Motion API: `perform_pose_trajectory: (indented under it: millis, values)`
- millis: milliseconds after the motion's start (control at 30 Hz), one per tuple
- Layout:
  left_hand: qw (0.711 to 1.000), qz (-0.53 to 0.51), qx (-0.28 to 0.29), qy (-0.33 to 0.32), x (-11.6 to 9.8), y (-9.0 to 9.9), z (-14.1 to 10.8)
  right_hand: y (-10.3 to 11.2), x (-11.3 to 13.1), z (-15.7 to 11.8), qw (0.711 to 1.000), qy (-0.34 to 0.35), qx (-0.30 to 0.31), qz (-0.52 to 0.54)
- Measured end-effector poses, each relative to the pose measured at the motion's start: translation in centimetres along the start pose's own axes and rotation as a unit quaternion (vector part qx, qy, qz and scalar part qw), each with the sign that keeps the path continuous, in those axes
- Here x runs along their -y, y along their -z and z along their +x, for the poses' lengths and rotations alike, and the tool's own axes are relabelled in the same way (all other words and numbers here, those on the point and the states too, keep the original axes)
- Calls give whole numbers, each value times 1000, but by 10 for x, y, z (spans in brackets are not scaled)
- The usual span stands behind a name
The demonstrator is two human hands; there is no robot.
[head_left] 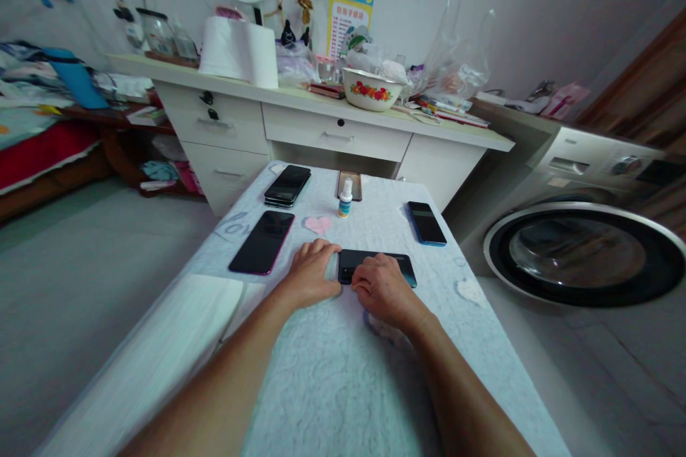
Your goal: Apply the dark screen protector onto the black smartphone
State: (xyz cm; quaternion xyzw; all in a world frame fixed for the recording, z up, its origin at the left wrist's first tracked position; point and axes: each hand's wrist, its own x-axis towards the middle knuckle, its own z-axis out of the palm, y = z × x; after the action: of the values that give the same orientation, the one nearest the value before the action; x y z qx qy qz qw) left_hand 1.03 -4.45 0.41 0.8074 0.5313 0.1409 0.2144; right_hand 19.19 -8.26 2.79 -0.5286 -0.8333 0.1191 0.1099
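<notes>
A dark smartphone (399,268) lies flat and crosswise on the cloth-covered table. My left hand (314,273) grips its left end, with the thumb at the near corner and a finger at the far corner. Over the phone's middle, my right hand (379,284) rests with its fingers curled and pressed together; whatever they may hold is hidden. Beyond the hands stands a small white spray bottle (345,198) with a blue label. A larger phone with a pinkish edge (262,243) lies to the left, and a blue-edged phone (426,223) to the right.
Stacked phones (288,184) sit at the table's far left, and a small brown-rimmed tray (351,183) at the far edge. White folded sheets (187,321) lie at near left. Behind stands a white desk (214,118) with a floral bowl (372,91); a washing machine (582,157) is at right.
</notes>
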Motion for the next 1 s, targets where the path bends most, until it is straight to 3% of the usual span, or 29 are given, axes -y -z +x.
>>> perform_pose_trajectory:
  millis: [633, 1000]
  values:
    - [1000, 10, 4, -5, -2, -1, 1, 6, -20, -8, 999, -42, -14, -6]
    - [1000, 10, 3, -3, -5, 2, 0, 7, -20, -7, 999, -43, -21, -6]
